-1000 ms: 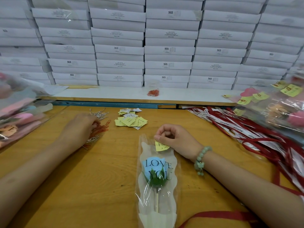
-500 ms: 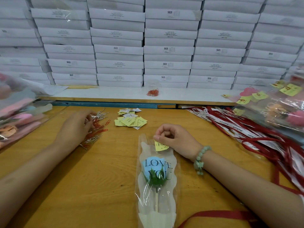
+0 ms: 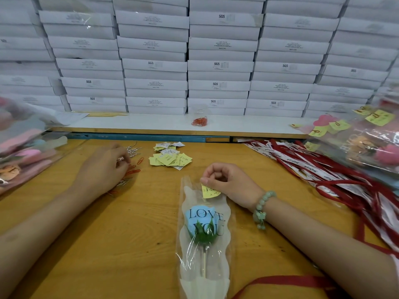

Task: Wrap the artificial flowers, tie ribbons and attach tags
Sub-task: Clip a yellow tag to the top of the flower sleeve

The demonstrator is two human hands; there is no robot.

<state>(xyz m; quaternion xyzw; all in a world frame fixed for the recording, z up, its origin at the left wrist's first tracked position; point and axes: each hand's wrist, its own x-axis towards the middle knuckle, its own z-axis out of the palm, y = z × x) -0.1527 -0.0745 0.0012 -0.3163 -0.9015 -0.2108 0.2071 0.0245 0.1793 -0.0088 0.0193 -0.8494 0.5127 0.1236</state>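
Pink and peach wrapped flowers (image 3: 21, 154) in clear sleeves lie heaped at the far left edge of the wooden table (image 3: 129, 244). Just right of them, the left hand (image 3: 101, 169) rests palm down on a scatter of red and silver paper clips (image 3: 131, 169). Its fingers curl onto the clips, but whether they pinch one cannot be told. Further right, near the table's far edge, lies a loose pile of tags (image 3: 170, 158), yellow and white.

Centre: a single blue flower (image 3: 200, 221) with green leaves and a pale stem lies in a clear sleeve (image 3: 205, 266) printed "LOVE YOU", its head pointing away from the person. The right hand (image 3: 228, 182), fingers curled, pinches a yellow tag (image 3: 210, 192) between thumb and forefinger and holds it against the top of the sleeve. A green bead bracelet (image 3: 262, 209) circles the right wrist.

Right: red and white printed ribbons (image 3: 323, 175) spread across the table, and one red strand loops near the foot of the sleeve. At the far right more finished flowers (image 3: 371, 147) carry yellow tags clipped on.

Behind the table, a white shelf (image 3: 237, 126) bears a small clear bag of red clips (image 3: 199, 121), and stacked white boxes (image 3: 216, 65) fill the background.
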